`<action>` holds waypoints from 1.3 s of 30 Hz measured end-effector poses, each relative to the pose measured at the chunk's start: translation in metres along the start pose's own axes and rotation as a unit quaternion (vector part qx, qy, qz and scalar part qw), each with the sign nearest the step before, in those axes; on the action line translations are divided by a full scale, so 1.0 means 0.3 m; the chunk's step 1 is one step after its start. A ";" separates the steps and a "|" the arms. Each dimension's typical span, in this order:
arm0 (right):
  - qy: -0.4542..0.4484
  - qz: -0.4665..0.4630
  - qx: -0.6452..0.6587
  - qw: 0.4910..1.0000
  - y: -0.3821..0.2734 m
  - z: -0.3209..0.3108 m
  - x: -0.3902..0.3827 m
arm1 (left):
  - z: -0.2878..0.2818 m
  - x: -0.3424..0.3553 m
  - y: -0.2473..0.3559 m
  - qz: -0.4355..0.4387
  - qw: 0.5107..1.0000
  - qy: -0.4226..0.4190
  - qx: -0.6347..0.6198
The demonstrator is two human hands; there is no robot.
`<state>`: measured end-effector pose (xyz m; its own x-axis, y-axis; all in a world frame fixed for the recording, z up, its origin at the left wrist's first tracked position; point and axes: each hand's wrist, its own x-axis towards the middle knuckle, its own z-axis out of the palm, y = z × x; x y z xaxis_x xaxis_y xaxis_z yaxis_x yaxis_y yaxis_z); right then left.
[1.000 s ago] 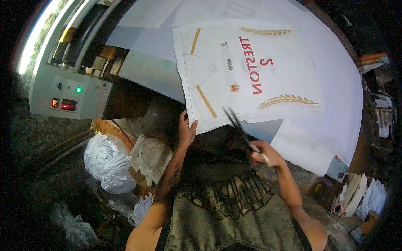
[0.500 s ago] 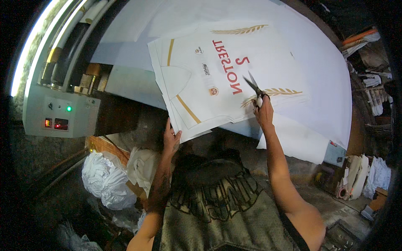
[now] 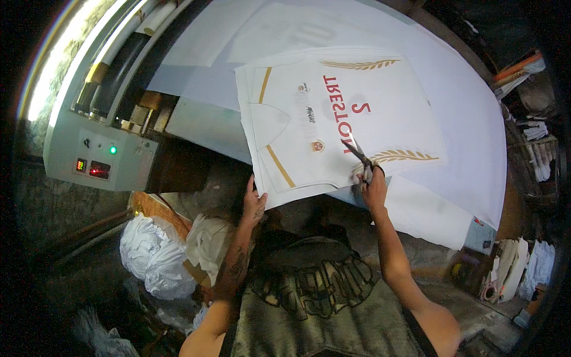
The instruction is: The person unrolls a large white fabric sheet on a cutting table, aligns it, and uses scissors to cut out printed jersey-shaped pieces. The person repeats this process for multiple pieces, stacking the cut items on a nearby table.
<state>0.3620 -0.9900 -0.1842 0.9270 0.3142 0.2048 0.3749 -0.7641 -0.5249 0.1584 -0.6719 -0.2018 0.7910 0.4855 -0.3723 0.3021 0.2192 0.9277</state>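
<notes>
A white printed sheet (image 3: 309,119) with a jersey design, mirrored red lettering and gold leaf sprays, lies near the edge of a wide white-covered table. My left hand (image 3: 256,202) pinches the sheet's lower left corner, its thumb on top. My right hand (image 3: 373,187) grips black-handled scissors (image 3: 363,156), their blades slightly apart and pointing up-left over the red lettering and lower leaf spray. Whether the blades touch the paper I cannot tell.
A grey heat press (image 3: 128,163) with rollers and lit controls stands on the left. Below it lie white bundled cloth (image 3: 151,250) and beige cloth (image 3: 208,244). Stacked paper and cloth (image 3: 502,268) sit at the lower right. A loose white sheet (image 3: 425,211) hangs over the table's front.
A second ago the scissors were lower, beside the sheet's front edge. My right hand has raised them over the print. My left hand keeps hold of the corner.
</notes>
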 end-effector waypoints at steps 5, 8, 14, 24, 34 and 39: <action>-0.111 -0.048 0.030 0.992 -0.100 0.017 -0.065 | -0.009 -0.025 0.003 -0.082 0.996 0.000 -0.045; -0.083 -0.077 0.033 0.993 -0.109 0.050 -0.062 | -0.005 -0.030 -0.020 -0.071 0.997 -0.002 -0.039; -0.086 -0.033 0.051 0.994 -0.068 0.089 -0.062 | 0.018 -0.045 -0.065 -0.056 0.998 -0.023 -0.027; -0.039 -0.078 0.017 0.996 -0.062 0.081 -0.074 | 0.048 -0.074 -0.049 -0.033 0.999 -0.025 -0.035; -0.213 -0.057 0.043 0.974 -0.132 -0.015 -0.113 | 0.074 -0.071 -0.038 -0.020 0.998 0.020 -0.055; -0.431 0.012 0.198 0.880 -0.214 -0.047 -0.257 | 0.105 -0.081 -0.027 -0.046 0.997 0.054 -0.006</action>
<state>0.2667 -0.9732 -0.1545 0.5198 0.7419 -0.4237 0.1652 -0.5738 -0.8021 0.1536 -0.7122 -0.1995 0.6980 0.5517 -0.4564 0.3638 0.2757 0.8897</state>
